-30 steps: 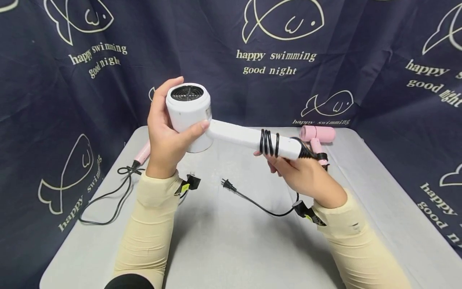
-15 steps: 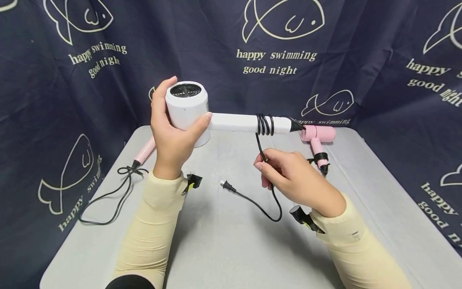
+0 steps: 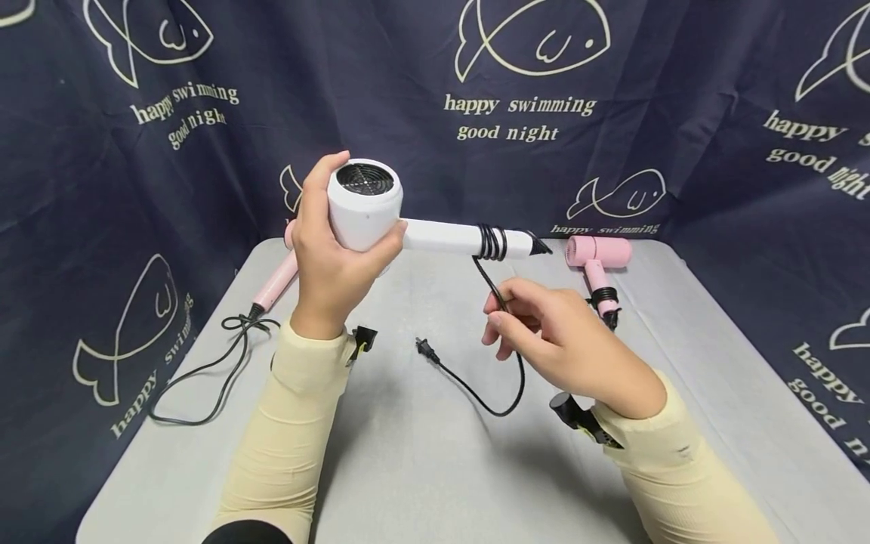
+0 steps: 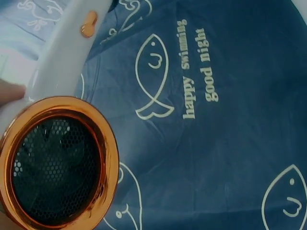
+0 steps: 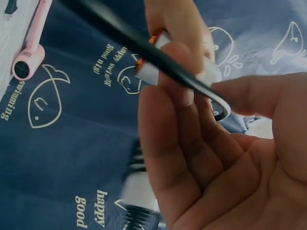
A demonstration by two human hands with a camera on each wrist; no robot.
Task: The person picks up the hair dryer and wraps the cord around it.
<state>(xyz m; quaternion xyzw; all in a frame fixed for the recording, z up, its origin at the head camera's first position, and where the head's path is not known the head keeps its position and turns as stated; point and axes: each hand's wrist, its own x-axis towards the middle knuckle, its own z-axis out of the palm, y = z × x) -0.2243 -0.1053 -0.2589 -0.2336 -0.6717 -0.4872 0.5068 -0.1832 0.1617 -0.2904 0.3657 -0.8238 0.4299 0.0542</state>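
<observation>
The left hand (image 3: 333, 264) holds the white dryer (image 3: 365, 208) by its barrel, thumb and fingers curled round it, above the far part of the table (image 3: 421, 468). The barrel's dark grille (image 3: 365, 180) faces up; the left wrist view shows the mesh mouth with its copper ring (image 4: 111, 153) and the orange switch (image 4: 88, 25) on the handle (image 3: 438, 236), which runs out to the right.

Near the handle's end, black coils (image 3: 492, 242) wrap round it. The right hand (image 3: 564, 340) pinches the black cord (image 3: 522, 378) between thumb and fingers, below the coils. Past it the cord loops near and left to the plug (image 3: 426, 349); whether the plug touches the table I cannot tell.

Far right lies a pink dryer (image 3: 608, 253), cord wound on its handle. Far left, partly behind the left hand, is a pink tool (image 3: 277, 283) with a loose cord (image 3: 224, 397). A blue fish-print curtain (image 3: 381, 91) stands behind.
</observation>
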